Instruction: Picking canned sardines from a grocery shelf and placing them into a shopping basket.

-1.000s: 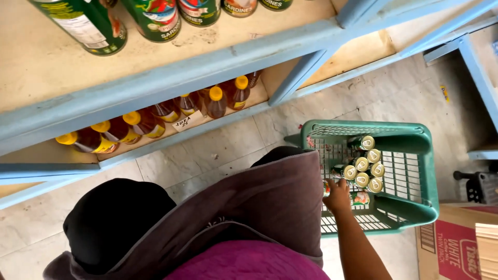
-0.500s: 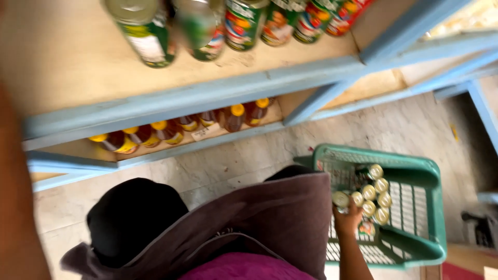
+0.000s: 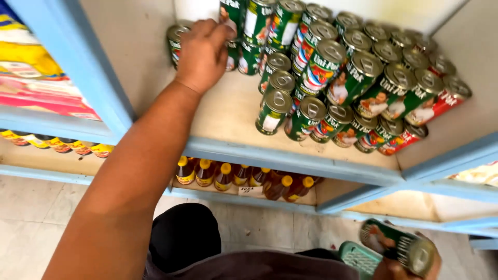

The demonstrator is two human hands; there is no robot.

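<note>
- The person's left hand [image 3: 203, 52] reaches up onto the pale wooden shelf with a light-blue painted frame [image 3: 290, 158], fingers curled over the top of a green metal can with a ring-pull lid [image 3: 231, 31] at the back left of the stock (whether it truly grips the can or only touches it cannot be told).
- The right hand [image 3: 402, 267], low at the bottom edge of the view, is closed around a green-and-red labelled tin can lying on its side [image 3: 397, 246], well apart from the shelf.
- Just beside that hand shows a corner of a green plastic basket [image 3: 358, 256].
- Rows of green and red labelled cans [image 3: 353, 88] fill the right part of the shelf, stacked in tiers.
- On the shelf below stand amber bottles with yellow caps [image 3: 228, 176].
- The floor is pale tile [image 3: 31, 228].
</note>
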